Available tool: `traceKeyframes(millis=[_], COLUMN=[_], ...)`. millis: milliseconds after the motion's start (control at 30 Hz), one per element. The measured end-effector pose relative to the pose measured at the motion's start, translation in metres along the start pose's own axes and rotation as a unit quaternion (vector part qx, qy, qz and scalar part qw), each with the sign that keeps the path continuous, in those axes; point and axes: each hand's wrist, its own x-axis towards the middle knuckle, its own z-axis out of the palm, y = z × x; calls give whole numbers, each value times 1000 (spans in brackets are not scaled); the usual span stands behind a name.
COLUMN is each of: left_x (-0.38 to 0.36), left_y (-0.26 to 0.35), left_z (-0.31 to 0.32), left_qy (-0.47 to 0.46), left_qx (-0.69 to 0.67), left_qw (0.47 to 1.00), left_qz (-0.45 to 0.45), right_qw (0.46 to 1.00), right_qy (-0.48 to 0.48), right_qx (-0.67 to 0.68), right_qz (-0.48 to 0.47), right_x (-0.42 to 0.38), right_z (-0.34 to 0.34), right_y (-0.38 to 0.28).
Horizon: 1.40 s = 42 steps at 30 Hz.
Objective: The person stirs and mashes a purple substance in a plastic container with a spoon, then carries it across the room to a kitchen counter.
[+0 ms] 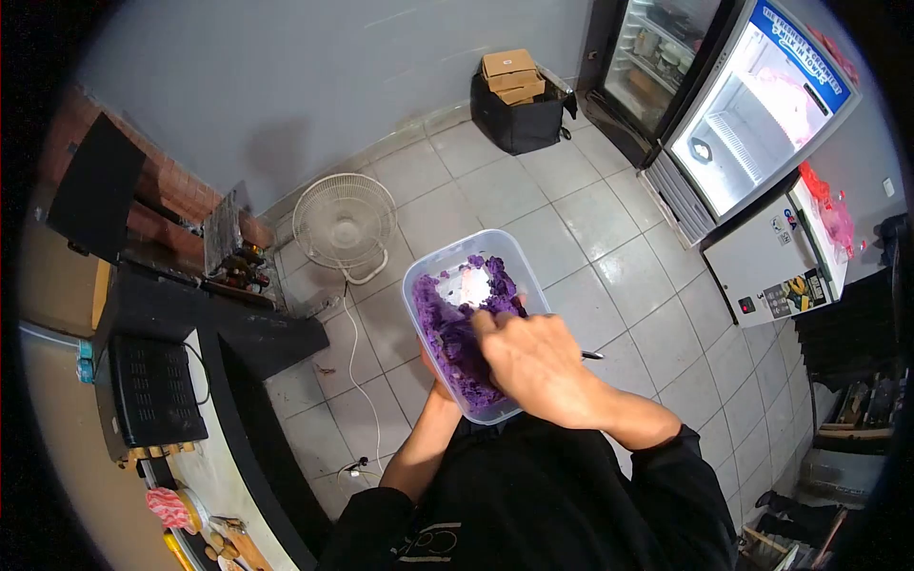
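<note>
In the head view a clear plastic food container [520, 259] is held tilted in front of my body. Crumbly purple mash [440, 328] lines it, with a white patch [470, 285] toward the far end. My left hand [440, 388] grips the container's left side from beneath; most of its fingers are hidden behind the wall. Over the container's right side, my right hand [533, 362] is closed around a utensil. Only the thin dark end of the utensil's handle [592, 355] shows, beyond the hand; its working end is hidden.
A white fan [345, 224] stands on the tiled floor, its cord [357, 381] running toward me. At left is a counter [224, 457] with a black oven [157, 390]. A black bag [519, 119] with cardboard boxes, lit fridges [752, 119] and a white freezer [766, 257] stand beyond.
</note>
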Motion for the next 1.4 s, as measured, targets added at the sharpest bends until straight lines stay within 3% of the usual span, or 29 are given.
traceKeyframes(millis=[300, 467, 700, 967, 1100, 1200, 1300, 1400], left_x=[1, -2, -6, -2, 1, 2, -3, -5], left_y=[11, 7, 25, 14, 9, 6, 7, 13], left_z=[8, 8, 36, 0, -4, -7, 0, 3], left_qy=[-37, -22, 134, -21, -52, -33, 53, 42], left_qx=[22, 22, -100, -3, 64, 73, 37, -204], left_qw=[999, 999, 985, 1000, 996, 996, 997, 978], left_qz=[0, 28, 32, -16, -43, -50, -52, -25], right_qw=[999, 1000, 994, 985, 996, 995, 997, 998], right_qy=[5, 5, 12, 14, -66, -59, -25, -13], right_qx=[35, -23, -102, -150, -52, -64, -62, -49], right_qz=[1, -11, -32, -89, -26, 44, 33, 22], right_x=[3, 9, 16, 4, 0, 0, 9, 14], right_z=[1, 7, 17, 25, -7, -22, -9, 1], right_y=[0, -10, -22, -27, -12, -7, -1, -6])
